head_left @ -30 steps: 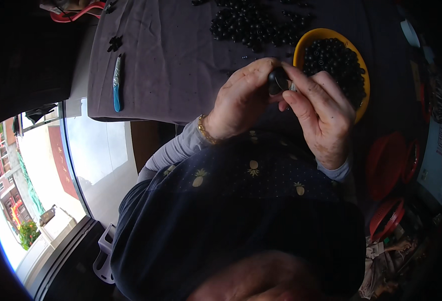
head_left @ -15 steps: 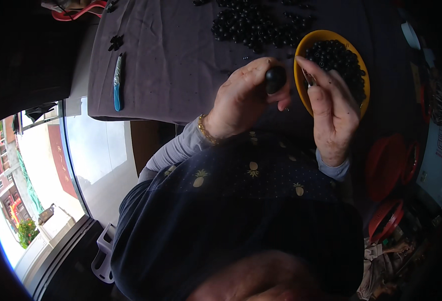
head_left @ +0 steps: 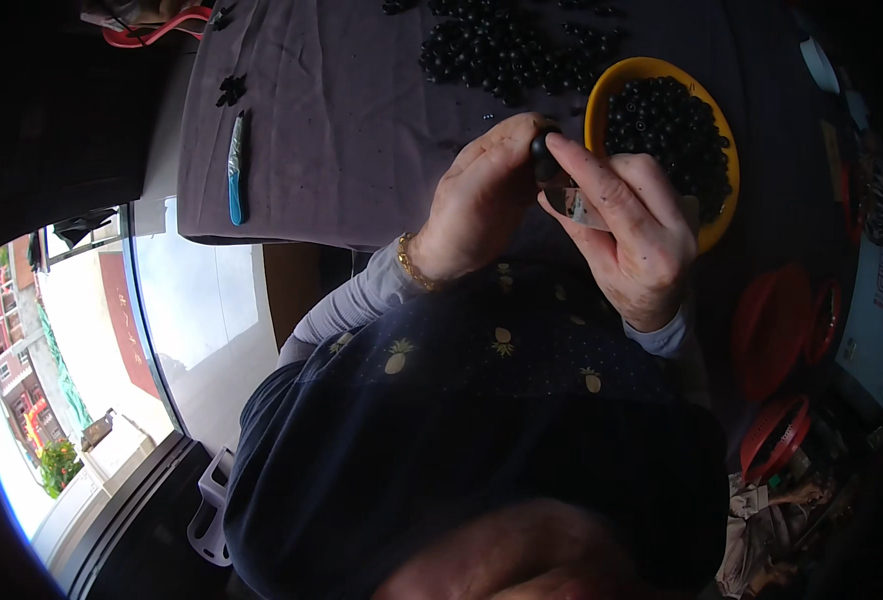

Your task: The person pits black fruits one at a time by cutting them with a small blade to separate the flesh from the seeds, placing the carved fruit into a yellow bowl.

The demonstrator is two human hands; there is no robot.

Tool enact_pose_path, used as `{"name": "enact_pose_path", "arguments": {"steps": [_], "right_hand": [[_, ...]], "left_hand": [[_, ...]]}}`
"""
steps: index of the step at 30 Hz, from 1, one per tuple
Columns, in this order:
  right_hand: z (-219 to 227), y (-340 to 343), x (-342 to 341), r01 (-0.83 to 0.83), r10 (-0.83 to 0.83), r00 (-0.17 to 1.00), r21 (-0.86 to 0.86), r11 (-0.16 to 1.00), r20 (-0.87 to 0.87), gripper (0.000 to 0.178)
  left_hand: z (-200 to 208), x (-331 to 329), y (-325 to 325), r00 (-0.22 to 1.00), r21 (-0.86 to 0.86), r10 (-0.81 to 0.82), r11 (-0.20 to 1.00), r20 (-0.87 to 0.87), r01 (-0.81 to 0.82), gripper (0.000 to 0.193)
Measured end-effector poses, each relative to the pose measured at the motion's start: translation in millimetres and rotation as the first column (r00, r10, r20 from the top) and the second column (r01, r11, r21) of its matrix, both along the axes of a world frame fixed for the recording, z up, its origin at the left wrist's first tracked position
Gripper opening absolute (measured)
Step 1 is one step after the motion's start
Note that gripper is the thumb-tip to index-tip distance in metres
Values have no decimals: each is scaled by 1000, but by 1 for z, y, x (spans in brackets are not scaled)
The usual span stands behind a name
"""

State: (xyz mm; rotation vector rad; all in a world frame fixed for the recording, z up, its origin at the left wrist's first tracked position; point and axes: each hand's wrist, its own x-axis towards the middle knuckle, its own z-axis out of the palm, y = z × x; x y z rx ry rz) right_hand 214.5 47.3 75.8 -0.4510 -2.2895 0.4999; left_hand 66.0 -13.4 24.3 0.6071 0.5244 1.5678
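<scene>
Ball (head_left: pixel 540 148), black and rounded, sits pinched in the closed grip of the left hand (head_left: pixel 483 190), just in front of the person and near the left edge of a yellow bowl (head_left: pixel 595 105). The right hand (head_left: pixel 633 225) holds a thin shiny strip (head_left: pixel 579 208) between thumb and fingers, its index fingertip at the ball's edge, though how firmly it presses I cannot tell. Small black balls (head_left: pixel 666 125) fill the bowl, more lie in a loose pile (head_left: pixel 506 50) on the dark tablecloth (head_left: pixel 331 130), and a blue-handled knife (head_left: pixel 235 185) rests toward the left.
</scene>
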Motion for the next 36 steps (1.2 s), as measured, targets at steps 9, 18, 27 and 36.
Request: {"name": "enact_pose_path", "arguments": {"steps": [9, 18, 27, 36], "right_hand": [[-5, -2, 4, 33, -31, 999, 65, 997, -26, 46], [-1, -2, 12, -65, 68, 997, 103, 993, -20, 45], [-3, -2, 11, 30, -15, 993, 128, 991, -115, 42], [9, -2, 9, 119, -122, 992, 90, 989, 30, 34]], "left_hand": [[8, 8, 3, 998, -32, -65, 997, 5, 66, 25], [9, 5, 2, 984, -26, -147, 988, 96, 151, 25], [11, 9, 5, 987, 177, -126, 979, 101, 106, 24], [14, 8, 3, 946, 233, 142, 970, -291, -74, 20]]}}
